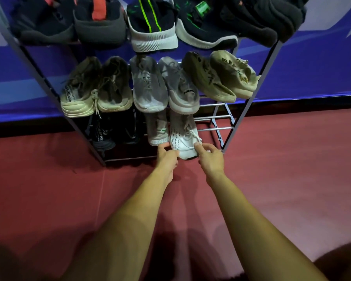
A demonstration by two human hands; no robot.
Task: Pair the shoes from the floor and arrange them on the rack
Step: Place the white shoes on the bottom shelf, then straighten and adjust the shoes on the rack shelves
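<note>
Down at the rack (pixel 249 102) now, three shelves in view and nearly all packed. Top shelf: a red-trimmed pair (pixel 69 19) on the left, a green-trimmed pair (pixel 152 23) with white soles in the middle, dark shoes (pixel 272 17) on the right. Middle shelf, side by side: a beige pair (pixel 79 92), a grey pair (pixel 150 86), a cream pair (pixel 231 76), all heels toward us, with the cream ones angled off to the right.

Bottom shelf is where it's happening. A black pair (pixel 103 134) sits on the left, then a grey shoe (pixel 156 128) with a green mark on its side, and just beside it, touching or nearly so, the white shoe (pixel 183 138). It lies on the shelf with its heel poking out past the front edge, over the red floor (pixel 49 189). To its right the rails (pixel 215 116) show bare metal.

Both arms are stretched out to that white shoe. The left hand (pixel 166 157) is against the heel's left side, fingers curled onto the sole edge. The right hand (pixel 211 157) is on the right side, fingertips bent in at the lace knot, right by the bow. Whether it pinches the lace itself or just the shoe's side, I can't tell. So it's a two-handed grasp, one hand on each flank of the heel.
</note>
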